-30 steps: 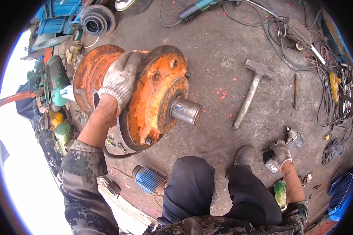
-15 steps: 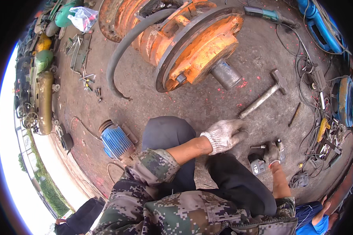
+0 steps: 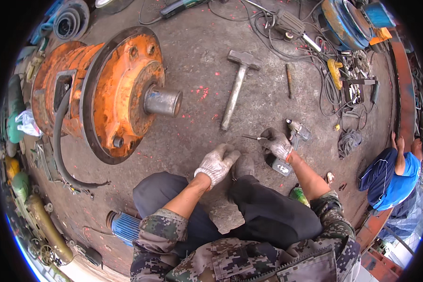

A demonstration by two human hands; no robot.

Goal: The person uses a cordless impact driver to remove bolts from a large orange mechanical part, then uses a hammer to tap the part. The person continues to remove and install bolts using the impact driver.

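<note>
Below right hand, floor, perhaps concrete.

My gloved left hand is above the floor near my shoe, its fingers loosely bent. In my gloved right hand, the fingers pinch a slim metal piece that points left. A cordless power tool lies right there, its battery below my wrist; I can't tell whether I grip its handle.

Ahead of me lies a hammer, with a rusty rod to its right. To my left sits a big orange machine, its bare steel shaft facing right and a dark hose curving down from it. A person in blue crouches far right.
</note>
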